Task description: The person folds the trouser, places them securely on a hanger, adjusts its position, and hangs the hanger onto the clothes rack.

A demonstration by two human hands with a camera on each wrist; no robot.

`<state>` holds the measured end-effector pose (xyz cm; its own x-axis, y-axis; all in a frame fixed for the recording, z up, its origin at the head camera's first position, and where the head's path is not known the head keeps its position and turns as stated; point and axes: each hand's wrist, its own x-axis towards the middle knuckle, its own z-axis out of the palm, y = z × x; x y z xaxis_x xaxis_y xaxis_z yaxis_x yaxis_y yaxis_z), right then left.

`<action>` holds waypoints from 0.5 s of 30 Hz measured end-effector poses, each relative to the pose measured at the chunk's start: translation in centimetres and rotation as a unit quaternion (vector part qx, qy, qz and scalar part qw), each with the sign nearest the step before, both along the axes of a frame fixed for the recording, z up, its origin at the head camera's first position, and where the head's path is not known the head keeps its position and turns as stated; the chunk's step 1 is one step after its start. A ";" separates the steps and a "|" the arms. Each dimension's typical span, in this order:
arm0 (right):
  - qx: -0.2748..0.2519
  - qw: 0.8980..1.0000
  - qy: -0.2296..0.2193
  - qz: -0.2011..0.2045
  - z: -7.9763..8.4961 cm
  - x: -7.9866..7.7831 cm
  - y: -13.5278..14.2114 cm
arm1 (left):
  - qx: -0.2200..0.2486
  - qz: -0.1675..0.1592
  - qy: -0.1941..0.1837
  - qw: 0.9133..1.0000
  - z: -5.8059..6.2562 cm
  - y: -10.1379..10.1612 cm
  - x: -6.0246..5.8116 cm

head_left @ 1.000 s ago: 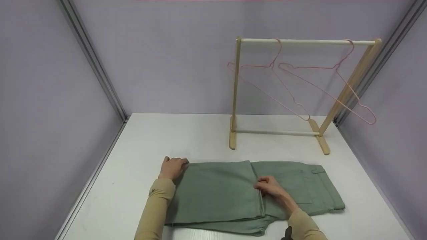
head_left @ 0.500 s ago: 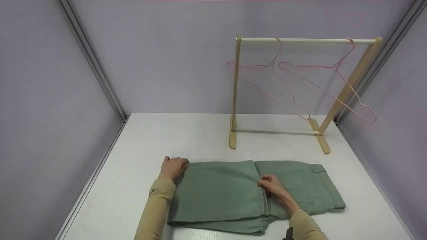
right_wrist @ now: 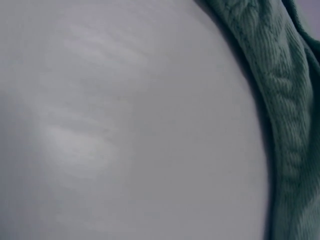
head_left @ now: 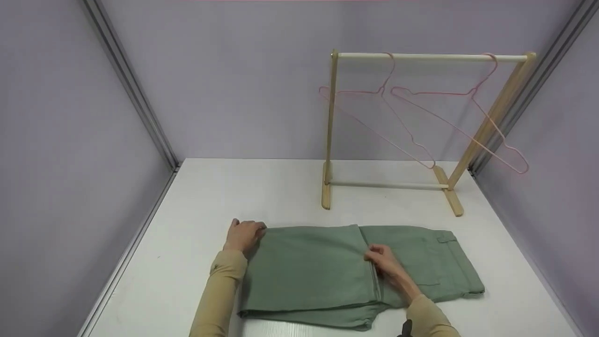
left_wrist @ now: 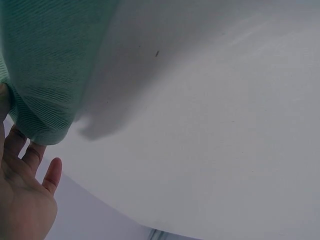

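1. Well, the green trousers (head_left: pixel 309 267) lie flat on the white table (head_left: pixel 224 192), low in the middle of the head view. Their waist is at the right.
2. The legs are folded back on top, so the left part looks like a big, smooth block. The leg ends (head_left: pixel 377 286) make a nearly straight, slanted line just right of the frame's middle.
3. Under that block, more green cloth peeks out along the bottom of the frame, with small wrinkles near the curve where the legs meet.
4. At the lower right, you can see a belt loop (head_left: pixel 447 239) and thin sewing lines. Up close, in both wrist views, the cloth has tiny ridges.
5. The left hand (head_left: pixel 243 235) pinches the far left corner of the fold, with the thumb close to the fingers.
6. The right hand (head_left: pixel 386 262) pinches the edge of the leg ends, fingertips close together.
7. At the upper right stands a wooden rack (head_left: pixel 435 57) with two pink hangers (head_left: pixel 473 91).
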<state>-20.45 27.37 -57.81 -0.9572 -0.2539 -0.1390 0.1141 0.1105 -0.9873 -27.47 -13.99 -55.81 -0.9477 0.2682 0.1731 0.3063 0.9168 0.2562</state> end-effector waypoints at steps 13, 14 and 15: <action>0.175 0.980 0.088 0.038 1.7 -0.3 0.3 | 0.016 -0.016 -0.031 0.999 1.0 0.3 0.4; 0.188 0.977 0.096 0.039 1.7 -0.4 0.2 | 0.017 -0.016 -0.034 0.999 1.0 0.3 0.3; 0.201 0.973 0.103 0.040 1.7 -0.4 0.2 | 0.019 -0.016 -0.040 0.999 0.9 0.3 0.3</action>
